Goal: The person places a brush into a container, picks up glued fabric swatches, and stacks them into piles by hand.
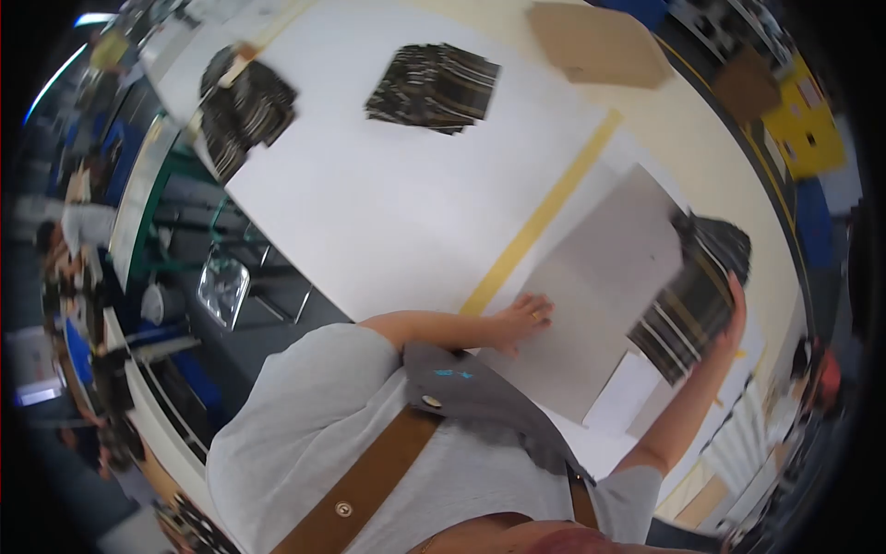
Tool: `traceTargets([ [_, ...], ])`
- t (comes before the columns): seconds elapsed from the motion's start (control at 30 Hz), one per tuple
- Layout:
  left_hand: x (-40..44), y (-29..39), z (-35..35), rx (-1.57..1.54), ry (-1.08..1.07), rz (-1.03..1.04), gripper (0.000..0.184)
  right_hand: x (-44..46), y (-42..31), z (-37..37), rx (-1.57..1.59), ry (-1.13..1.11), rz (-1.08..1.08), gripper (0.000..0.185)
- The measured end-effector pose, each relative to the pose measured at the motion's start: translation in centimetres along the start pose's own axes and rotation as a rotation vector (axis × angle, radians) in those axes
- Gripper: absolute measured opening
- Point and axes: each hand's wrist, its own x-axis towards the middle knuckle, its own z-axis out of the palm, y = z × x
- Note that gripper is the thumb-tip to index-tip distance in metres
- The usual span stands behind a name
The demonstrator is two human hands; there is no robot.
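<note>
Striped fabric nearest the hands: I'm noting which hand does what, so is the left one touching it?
No, the left hand is over the grey board, apart from the striped fabric, whose edge the right hand touches.

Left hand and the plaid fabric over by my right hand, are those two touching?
Apart. The head view shows it: bare grey surface lies between the left hand and the plaid fabric.

On the bench [341,212], cloth bundle [249,106] at the far left edge; cloth pile [434,88] to its right; cardboard sheet [600,44] farther right; tape strip [544,217] between cloth pile and board [591,286]; left grip [524,321] over the board's left side; cloth stack [688,309] over its right, against right grip [734,321]; paper sheet [620,392] before the stack; chair [224,286] left of the bench
</note>
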Motion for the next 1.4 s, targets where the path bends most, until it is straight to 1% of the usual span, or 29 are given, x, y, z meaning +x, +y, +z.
traceTargets([
  [0.07, 0.2, -0.4, 1.0, -0.022, 0.036, -0.002, 0.108, 0.4, -3.5, -4.3, -0.035, -0.082, -0.16, 0.045],
  [0.13, 0.8, -0.8, 1.7, -0.084, 0.066, 0.015, 0.108, -1.4, -7.0, -6.0, -0.465, -0.164, -0.546, 0.055],
  [0.17, 1.0, -1.3, 1.9, -0.095, 0.084, 0.015, 0.104, -2.4, -9.4, -6.2, -0.448, -0.315, -0.538, 0.061],
  [0.23, 1.8, -1.5, 2.2, -0.12, 0.115, 0.036, 0.097, -5.5, -16.0, -2.5, 0.025, -0.837, 0.008, 0.053],
  [0.3, 3.3, -1.9, 1.5, -0.223, 0.068, 0.035, 0.079, -7.2, -17.6, 1.3, 0.123, -0.884, -0.235, 0.049],
  [0.33, 3.6, -2.2, 1.1, -0.274, 0.044, 0.036, 0.071, -7.6, -17.4, 2.8, 0.022, -0.748, -0.484, 0.047],
  [0.37, 3.6, -2.2, 0.9, -0.374, 0.185, 0.012, 0.061, -7.9, -17.3, 4.4, -0.098, -0.56, -0.707, 0.044],
  [0.43, 3.2, -3.0, 0.6, -0.564, 0.469, -0.035, 0.041, -7.3, -13.7, 8.8, -0.603, -0.092, -1.191, 0.042],
  [0.5, -0.5, -3.7, -2.0, -0.644, 0.553, -0.076, 0.029, -10.7, -7.4, 18.9, -0.546, -0.027, -0.899, 0.043],
  [0.53, -3.2, -3.9, -3.3, -0.683, 0.591, -0.097, 0.023, -12.4, -4.7, 23.8, -0.257, -0.192, -0.385, 0.045],
  [0.6, -9.6, -6.3, -5.0, -0.808, 0.544, -0.161, 0.021, -12.7, 1.4, 32.9, -0.607, -0.024, -0.212, 0.046],
  [0.63, -13.3, -7.9, -5.6, -0.872, 0.518, -0.192, 0.02, -11.1, 5.6, 35.7, -0.422, -0.273, -0.024, 0.048],
  [0.67, -17.6, -9.7, -5.8, -0.899, 0.555, -0.233, 0.02, -9.1, 9.9, 38.8, -0.393, -0.496, -0.014, 0.053],
  [0.73, -26.2, -13.6, -4.8, -0.925, 0.64, -0.348, 0.02, -8.9, 17.2, 46.7, -0.463, -0.63, 0.066, 0.061],
  [0.77, -30.6, -15.9, -4.2, -0.904, 0.672, -0.428, 0.019, -8.1, 20.8, 50.1, -0.521, -0.708, 0.02, 0.059],
  [0.8, -35.4, -17.7, -4.2, -0.921, 0.702, -0.546, 0.017, -7.8, 23.4, 53.9, -0.614, -0.759, 0.049, 0.073],
  [0.83, -40.4, -19.4, -4.7, -0.915, 0.749, -0.648, 0.017, -7.2, 26.1, 57.6, -0.648, -0.837, -0.006, 0.075],
  [0.87, -45.0, -21.1, -4.4, -0.957, 0.774, -0.758, 0.018, -8.2, 27.4, 62.0, -0.647, -0.932, 0.045, 0.075],
  [0.9, -50.0, -21.8, -5.9, -1.057, 0.778, -0.875, 0.017, -7.5, 29.0, 65.7, -0.645, -1.046, 0.018, 0.074],
  [0.93, -54.0, -22.2, -6.4, -0.941, 0.845, -0.978, 0.014, -7.5, 29.8, 69.4, -0.635, -1.098, -0.02, 0.074],
  [0.97, -57.7, -22.6, -6.6, -1.028, 0.892, -1.093, 0.013, -7.6, 30.8, 73.1, -0.62, -1.151, -0.059, 0.073],
  [1.07, -65.2, -23.0, -4.8, -1.054, 1.115, -1.236, 0.013, -6.7, 33.0, 82.4, -0.575, -1.232, -0.11, 0.071],
  [1.1, -66.7, -22.8, -4.5, -1.095, 1.172, -1.28, 0.012, -5.8, 34.2, 85.1, -0.563, -1.23, -0.156, 0.073],
  [1.13, -67.6, -22.6, -4.1, -1.14, 1.226, -1.32, 0.012, -4.6, 35.6, 87.3, -0.68, -1.161, -0.238, 0.073],
  [1.2, -67.7, -22.6, -2.2, -1.178, 1.364, -1.306, 0.012, -1.4, 38.5, 89.7, -0.908, -1.002, -0.402, 0.074],
  [1.27, -67.4, -23.2, -1.3, -1.256, 1.469, -1.264, 0.012, 3.0, 42.0, 90.0, -1.276, -0.732, -0.907, 0.071],
  [1.3, -66.7, -23.5, -1.5, -1.311, 1.505, -1.236, 0.013, 2.4, 42.0, 89.7, -1.247, -0.702, -0.916, 0.065],
  [1.33, -65.8, -23.6, -2.5, -1.368, 1.543, -1.208, 0.013, 1.7, 41.9, 89.2, -1.154, -0.745, -0.814, 0.064],
  [1.4, -64.2, -24.4, -4.7, -1.417, 1.475, -1.113, 0.017, -0.3, 41.4, 86.8, -0.963, -0.811, -0.609, 0.061],
])
